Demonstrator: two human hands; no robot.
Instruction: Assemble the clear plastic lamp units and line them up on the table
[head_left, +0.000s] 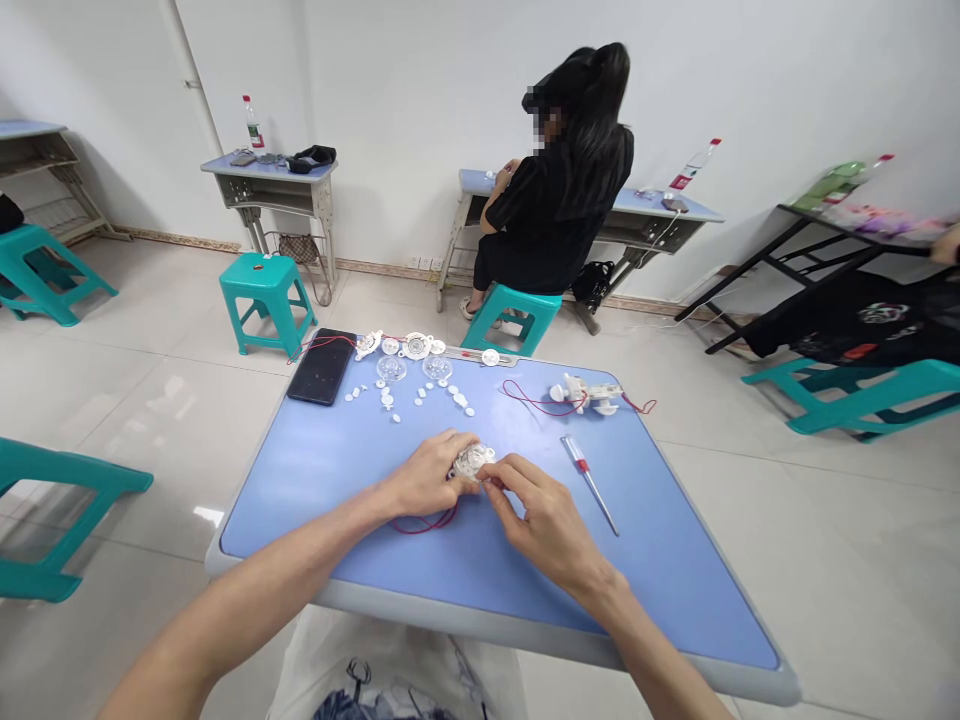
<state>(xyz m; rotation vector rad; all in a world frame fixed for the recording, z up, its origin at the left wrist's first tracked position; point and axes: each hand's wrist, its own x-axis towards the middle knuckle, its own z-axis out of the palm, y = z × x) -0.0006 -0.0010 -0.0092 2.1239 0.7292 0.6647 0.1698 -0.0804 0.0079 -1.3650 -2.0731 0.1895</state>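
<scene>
The white part (472, 460) sits over a blue table (337, 475) amid teal stools (264, 272).

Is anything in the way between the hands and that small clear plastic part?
Nothing visible. Both the left hand and the right hand already hold the plastic part; its red wire trails on the table below the left hand.

Mostly covered by the fingers of the left hand (431, 475): a small white plastic part (472, 460), held, shape not to be made out. Cannot tell whether the right hand (544, 520) pinches it or only touches it. Partly hidden under the left hand, a red wire (424, 522) near the table's (450, 612) near edge. Too small to tell apart: white pieces (420, 395) by the far edge. Cut off at the picture's bottom: both forearms, and a printed white cloth (390, 670) below the near edge.
</scene>
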